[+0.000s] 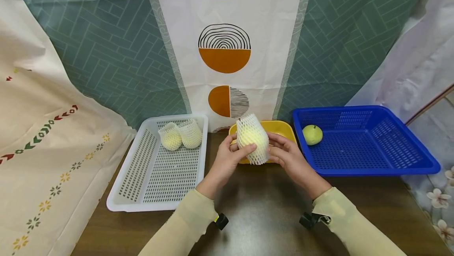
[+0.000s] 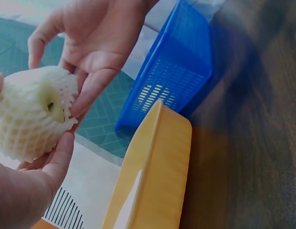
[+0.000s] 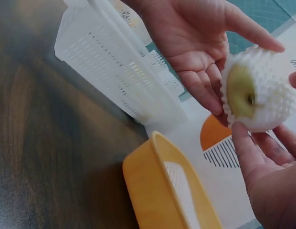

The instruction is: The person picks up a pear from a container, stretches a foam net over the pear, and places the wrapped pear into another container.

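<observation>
Netted pear [image 1: 252, 139], one, pale yellow-green: being held up in the air between both hands, overlapping the yellow container [image 1: 283, 127] in the head view. Left hand [image 1: 227, 156]: curling round the fruit's left side, its thumb lying across the near face. Right hand [image 1: 292, 159]: gripping from the right, fingers partly bent, thumb and fingertips touching the foam net [image 3: 274, 95]. Bare end [image 3: 239, 90] of the fruit, with its dark pit: showing through the net's mouth in both wrist views. Step in hand, by judgement: settling the net evenly round the pear. Handling notes: the left hand should be supporting the fruit itself and not the foam alone, since loose mesh may be slipping and letting the pear drop; the right hand should be easing the rim little by little, working round it, as a hard tug may be tearing the strands; pressure should be running light to avoid bruising. For comparison: one wrapped pear [image 1: 172, 139] lying against a second wrapped pear [image 1: 192, 134] in the white basket [image 1: 173, 173], at the left; one unwrapped pear [image 1: 312, 135] sitting near the left wall of the blue basket [image 1: 354, 145], at the right.
</observation>
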Demonstrator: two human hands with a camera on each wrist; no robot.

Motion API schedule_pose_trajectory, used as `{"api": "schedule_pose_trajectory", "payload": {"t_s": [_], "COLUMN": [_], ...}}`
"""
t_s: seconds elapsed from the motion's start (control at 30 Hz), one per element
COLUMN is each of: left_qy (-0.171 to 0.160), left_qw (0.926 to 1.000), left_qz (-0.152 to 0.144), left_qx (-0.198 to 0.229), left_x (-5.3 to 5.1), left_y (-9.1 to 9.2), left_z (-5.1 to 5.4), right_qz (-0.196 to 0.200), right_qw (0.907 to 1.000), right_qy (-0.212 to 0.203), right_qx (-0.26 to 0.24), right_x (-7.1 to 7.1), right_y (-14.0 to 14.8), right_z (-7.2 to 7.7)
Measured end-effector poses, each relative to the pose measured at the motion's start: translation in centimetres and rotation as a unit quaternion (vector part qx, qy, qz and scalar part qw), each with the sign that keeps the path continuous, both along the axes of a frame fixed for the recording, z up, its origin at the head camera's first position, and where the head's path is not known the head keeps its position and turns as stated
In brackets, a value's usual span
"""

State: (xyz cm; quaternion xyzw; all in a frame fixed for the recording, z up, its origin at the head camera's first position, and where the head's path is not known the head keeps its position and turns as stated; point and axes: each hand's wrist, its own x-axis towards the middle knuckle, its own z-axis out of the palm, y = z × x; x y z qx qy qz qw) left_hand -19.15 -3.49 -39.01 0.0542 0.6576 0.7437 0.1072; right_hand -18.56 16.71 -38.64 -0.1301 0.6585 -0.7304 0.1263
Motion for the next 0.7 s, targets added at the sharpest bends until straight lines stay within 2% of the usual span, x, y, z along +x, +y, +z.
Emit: {"api": "schedule_pose_trajectory", "payload": {"t_s": [0.2, 0.4, 0.53, 0.7], "left_qy": [0.008, 0.049, 0.079, 0.082], "left_qw": [0.9998, 0.998, 0.9938, 0.9868], "left_qz": [-0.012, -0.006, 0.026, 0.088], "left_qx": [-0.013, -0.038, -0.074, -0.108], "left_x": [0.1, 0.17, 0.31, 0.45], "left_y": [-0.26, -0.06, 0.08, 0.27], "left_z": [0.46, 0.44, 0.54, 0.85], "right_qz": [-0.017, 0.004, -0.009, -0.046], "right_qw": [0.9994, 0.9989, 0.9997, 0.9987], "right_qy": [-0.027, -0.034, -0.019, -0.019], "right_qx": [-0.013, -0.032, -0.014, 0.014], "right_x": [0.02, 0.03, -0.01, -0.17], "right_y": [-0.32, -0.57, -0.51, -0.45], "right_z": [-0.18, -0.26, -0.44, -0.6]}}
